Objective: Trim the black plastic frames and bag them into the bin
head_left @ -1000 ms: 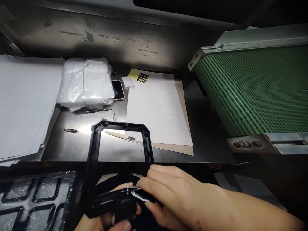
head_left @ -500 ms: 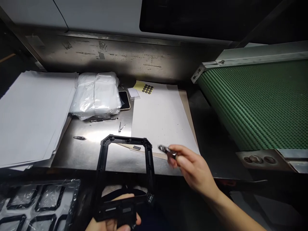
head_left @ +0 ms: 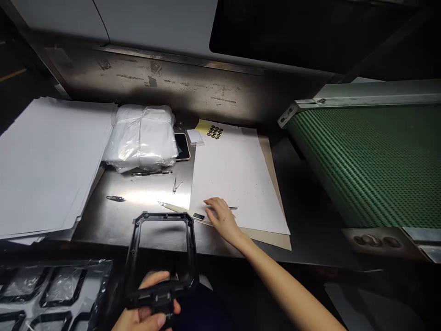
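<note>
My left hand [head_left: 148, 317] grips a black plastic frame [head_left: 191, 243] by its lower bar, the open rectangle pointing up, over the table's front edge. Over the white sheet [head_left: 234, 170] reaches my right hand [head_left: 222, 218], fingers apart with nothing visible in them. Just left of those fingertips lies a small black rectangular piece [head_left: 199, 216]. A thin dark metal object [head_left: 233, 208] sticks out on the sheet to the right of the hand, the rest of it hidden. A craft knife [head_left: 172, 207] with a pale handle rests behind the frame's top bar.
A stack of white sheets [head_left: 51, 161] and a tied bundle of clear bags [head_left: 143, 138] stand left, beside a phone [head_left: 183, 147]. A pen [head_left: 151, 173] and tweezers [head_left: 176, 186] lie on the metal table. Bagged black frames [head_left: 64, 287] sit lower left; a green conveyor belt [head_left: 372, 161] rises right.
My right hand has let go of the small shiny metal tool and moved left, fingers spreading. The black frame in my left hand has shifted left and down. The view has tilted slightly.
</note>
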`<state>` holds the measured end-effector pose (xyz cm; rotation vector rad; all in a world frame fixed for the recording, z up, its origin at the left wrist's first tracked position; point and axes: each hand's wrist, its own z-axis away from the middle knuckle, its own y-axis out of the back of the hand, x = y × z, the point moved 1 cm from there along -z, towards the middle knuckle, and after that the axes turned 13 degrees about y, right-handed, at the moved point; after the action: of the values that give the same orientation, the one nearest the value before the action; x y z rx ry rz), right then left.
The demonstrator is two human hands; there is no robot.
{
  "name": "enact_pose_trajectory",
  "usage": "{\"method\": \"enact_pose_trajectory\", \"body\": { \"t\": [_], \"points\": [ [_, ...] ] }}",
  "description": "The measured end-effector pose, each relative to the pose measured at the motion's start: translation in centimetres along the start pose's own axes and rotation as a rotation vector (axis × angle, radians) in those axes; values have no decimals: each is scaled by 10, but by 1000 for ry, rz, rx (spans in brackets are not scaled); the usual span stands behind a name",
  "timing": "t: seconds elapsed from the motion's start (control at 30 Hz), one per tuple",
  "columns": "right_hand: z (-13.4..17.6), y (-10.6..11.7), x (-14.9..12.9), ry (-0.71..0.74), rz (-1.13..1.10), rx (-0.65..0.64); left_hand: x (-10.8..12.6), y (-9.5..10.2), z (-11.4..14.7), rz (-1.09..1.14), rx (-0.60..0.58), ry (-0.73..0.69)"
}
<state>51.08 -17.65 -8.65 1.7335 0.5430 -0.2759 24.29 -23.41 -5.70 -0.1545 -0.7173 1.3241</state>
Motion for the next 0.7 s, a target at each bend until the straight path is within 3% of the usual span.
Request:
{"method": "enact_pose_trajectory", "body": {
  "t": [0.13,0.27,0.47,0.6,0.7],
  "points": [
    [-42,-31,-28,156,32,-191,-11,20,-20,134,-56,-18],
    [-61,-46,-40,190,111,-330,-13,34,-31,278,-55,-45],
    [-68,-27,-58,137,168,-438,-13,42,-52,584,4,-164],
    [-73,-15,-81,236,156,-592,-10,34,-64,758,35,-229],
    [-78,-17,-94,315,222,-719,-7,28,-68,843,64,-255]
  ]
}}
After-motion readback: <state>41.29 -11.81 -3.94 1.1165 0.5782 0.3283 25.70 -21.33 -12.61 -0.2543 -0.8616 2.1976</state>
